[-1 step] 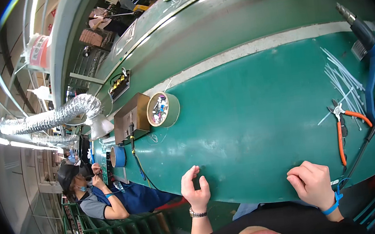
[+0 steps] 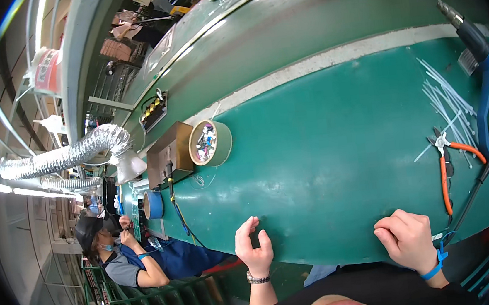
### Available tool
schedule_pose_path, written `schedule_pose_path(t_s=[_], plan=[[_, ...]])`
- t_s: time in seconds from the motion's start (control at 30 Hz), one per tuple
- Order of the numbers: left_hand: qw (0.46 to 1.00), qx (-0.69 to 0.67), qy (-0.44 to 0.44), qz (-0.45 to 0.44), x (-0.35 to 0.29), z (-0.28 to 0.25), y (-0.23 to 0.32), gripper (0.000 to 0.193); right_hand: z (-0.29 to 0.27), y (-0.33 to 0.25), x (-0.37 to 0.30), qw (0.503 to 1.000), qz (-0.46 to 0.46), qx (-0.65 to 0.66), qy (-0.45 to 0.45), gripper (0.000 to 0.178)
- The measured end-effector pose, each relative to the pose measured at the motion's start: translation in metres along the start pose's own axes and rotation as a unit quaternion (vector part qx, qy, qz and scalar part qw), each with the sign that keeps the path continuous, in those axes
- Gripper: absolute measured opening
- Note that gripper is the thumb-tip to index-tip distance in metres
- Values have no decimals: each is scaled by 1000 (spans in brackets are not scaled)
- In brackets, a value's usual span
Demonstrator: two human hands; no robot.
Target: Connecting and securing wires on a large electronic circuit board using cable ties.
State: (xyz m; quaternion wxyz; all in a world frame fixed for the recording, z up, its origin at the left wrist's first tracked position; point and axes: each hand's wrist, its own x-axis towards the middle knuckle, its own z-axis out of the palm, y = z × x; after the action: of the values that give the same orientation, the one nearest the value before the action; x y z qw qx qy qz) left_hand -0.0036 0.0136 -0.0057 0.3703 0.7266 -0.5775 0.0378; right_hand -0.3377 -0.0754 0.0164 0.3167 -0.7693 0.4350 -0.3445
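Left hand [image 2: 255,251] empty, fingers [image 2: 246,230] open; right hand [image 2: 408,239] curled, closure unclear. Work appears unstarted: pliers [image 2: 444,177] and white strips [image 2: 449,97] lie untouched.

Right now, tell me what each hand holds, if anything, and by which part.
Nothing visible is held: the left hand is open, the right hand loosely curled.

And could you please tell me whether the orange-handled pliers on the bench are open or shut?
Open: the orange-handled pliers lie with their handles spread wide apart and their jaw tips parted.
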Motion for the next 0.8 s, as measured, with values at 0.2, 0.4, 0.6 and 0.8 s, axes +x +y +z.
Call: schedule_pose_path(t_s=[0.2,0.4,0.6,0.8], plan=[[1000,-7,-8,-13,-4,-4,-5,36,-1,3,2,1000,5,9,-19,12],[999,-24,-4,-21,-3,-3,-2,37,-3,3,0,1000,9,9,-25,13],[1000,-18,9,-14,-2,-1,1,40,-5,-2,1,1000,12,7,-26,12],[1000,8,9,16,7,0,3,46,1,-4,1,1000,-9,-5,-20,9]])
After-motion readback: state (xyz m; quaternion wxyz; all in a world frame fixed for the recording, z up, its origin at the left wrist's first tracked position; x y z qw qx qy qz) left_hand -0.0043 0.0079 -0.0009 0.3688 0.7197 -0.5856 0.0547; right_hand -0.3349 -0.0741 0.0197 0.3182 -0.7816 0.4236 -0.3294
